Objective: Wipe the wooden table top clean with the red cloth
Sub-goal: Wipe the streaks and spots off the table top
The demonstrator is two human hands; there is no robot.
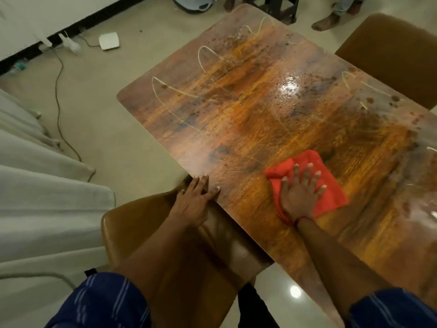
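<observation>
The wooden table top fills the middle and right of the head view; it is orange-brown, scratched and spotted, with a wet shine near its centre. A red cloth lies flat on the near part of the table. My right hand presses down on the cloth with fingers spread. My left hand rests flat on the table's near left edge, fingers apart, holding nothing.
A brown chair stands under my left arm at the table's near edge. Another brown chair is at the far right side. A cable and a white box lie on the floor. Bare feet of persons show beyond the table.
</observation>
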